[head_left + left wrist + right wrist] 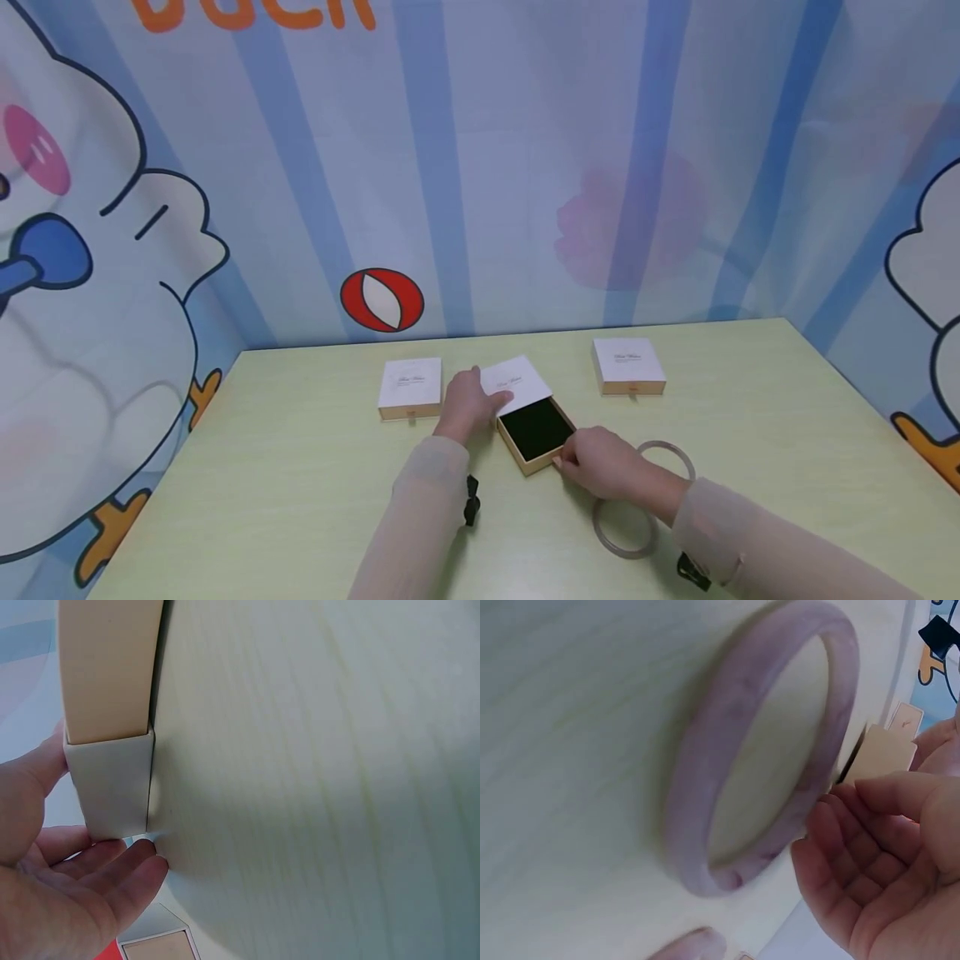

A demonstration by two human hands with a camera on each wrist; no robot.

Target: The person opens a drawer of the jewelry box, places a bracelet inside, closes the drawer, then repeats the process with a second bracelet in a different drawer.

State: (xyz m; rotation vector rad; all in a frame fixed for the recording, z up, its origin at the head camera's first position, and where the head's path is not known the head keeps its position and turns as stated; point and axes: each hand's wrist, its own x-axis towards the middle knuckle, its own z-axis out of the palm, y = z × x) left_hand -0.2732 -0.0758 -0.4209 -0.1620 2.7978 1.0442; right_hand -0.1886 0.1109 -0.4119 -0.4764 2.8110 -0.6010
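A small box is pulled partly open: its white sleeve lies at the back, and its tan drawer with a dark lining sticks out toward the front right. My left hand grips the sleeve at its back left; in the left wrist view the thumb and fingers of the hand lie around the end of the sleeve. My right hand pinches the drawer's front edge, its fingers curled. In the right wrist view, the hand meets the drawer, and a mauve bangle lies beside it.
Closed white-and-tan boxes stand left and right toward the back of the pale table. One bangle lies behind my right forearm, another in front of it. A printed cloth hangs behind.
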